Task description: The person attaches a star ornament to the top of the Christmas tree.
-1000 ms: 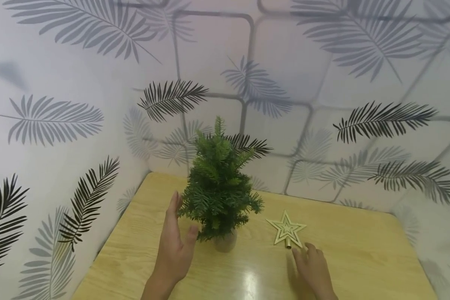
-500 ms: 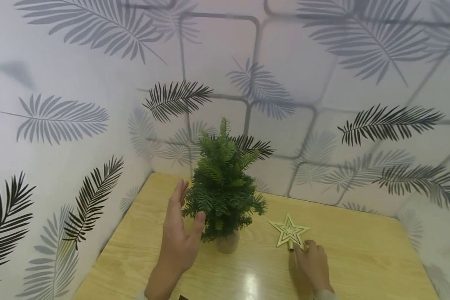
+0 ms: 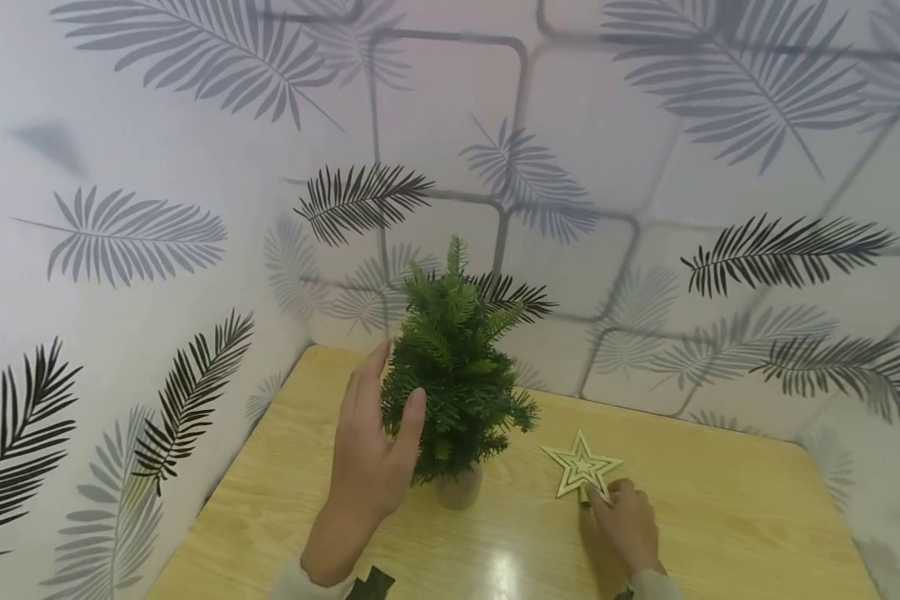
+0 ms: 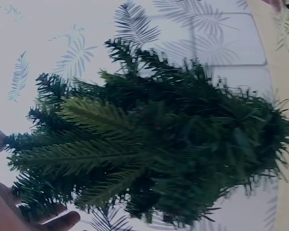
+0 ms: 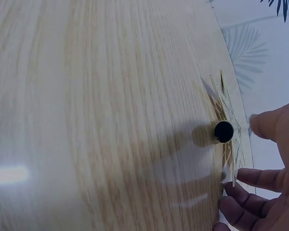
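Observation:
A small green artificial Christmas tree (image 3: 453, 375) stands upright on a pale rounded base (image 3: 460, 490). My left hand (image 3: 371, 458) is at its left side, fingers extended and thumb apart, with the fingertips partly behind the branches. In the left wrist view those fingers (image 4: 62, 222) lie among the branch tips. To the right of the tree, a gold star tree topper (image 3: 581, 462) lies on the table. My right hand (image 3: 630, 521) reaches its lower right point. The right wrist view shows the thumb (image 5: 265, 125) apart from the star and a finger (image 5: 262, 179) at one point, near the hollow tube (image 5: 224, 131).
The light wood table (image 3: 720, 500) meets a wall (image 3: 570, 125) with leaf-patterned covering behind it and another (image 3: 120, 333) on the left. A dark strap end (image 3: 371, 583) shows at my left sleeve (image 3: 311, 583).
My left hand has moved forward and up along the tree's side. My right hand has closed in slightly on the star, its thumb now overlapping the tube. The head view has shifted a little.

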A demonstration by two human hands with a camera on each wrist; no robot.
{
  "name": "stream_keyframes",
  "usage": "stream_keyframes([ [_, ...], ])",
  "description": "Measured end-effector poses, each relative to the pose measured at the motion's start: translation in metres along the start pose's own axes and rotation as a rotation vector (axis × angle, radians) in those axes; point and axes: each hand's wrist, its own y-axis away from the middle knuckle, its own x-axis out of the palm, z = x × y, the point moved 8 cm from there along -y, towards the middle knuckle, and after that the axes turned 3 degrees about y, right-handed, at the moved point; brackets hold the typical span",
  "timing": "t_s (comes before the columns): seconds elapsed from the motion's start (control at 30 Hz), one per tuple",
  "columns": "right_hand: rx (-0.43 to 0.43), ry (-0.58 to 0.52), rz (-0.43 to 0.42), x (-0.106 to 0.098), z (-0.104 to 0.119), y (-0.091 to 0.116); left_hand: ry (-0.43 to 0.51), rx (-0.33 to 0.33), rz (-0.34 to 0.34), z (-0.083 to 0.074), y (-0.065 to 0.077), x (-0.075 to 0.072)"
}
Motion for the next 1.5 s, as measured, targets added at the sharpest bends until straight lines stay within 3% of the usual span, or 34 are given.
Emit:
stream_keyframes([
  [0.37,0.063,-0.016,0.034,0.004,-0.005,-0.006,-0.051,0.051,0.053,-0.015,-0.026,0.003],
  [0.57,0.082,-0.064,0.083,0.006,-0.011,-0.007,-0.033,-0.010,0.117,-0.014,-0.039,0.005],
  [0.87,0.079,-0.090,0.168,0.005,-0.014,-0.006,0.032,0.046,0.124,-0.017,-0.059,0.006],
  [1.1,0.087,-0.168,0.145,0.005,-0.014,-0.005,0.024,0.067,0.149,-0.021,-0.068,0.010],
  [1.33,0.116,-0.241,0.141,0.008,-0.019,0.000,0.076,0.068,0.170,-0.023,-0.074,0.010],
  [1.5,0.102,-0.272,0.128,0.004,-0.015,0.000,0.052,0.069,0.167,-0.023,-0.078,0.008],
])
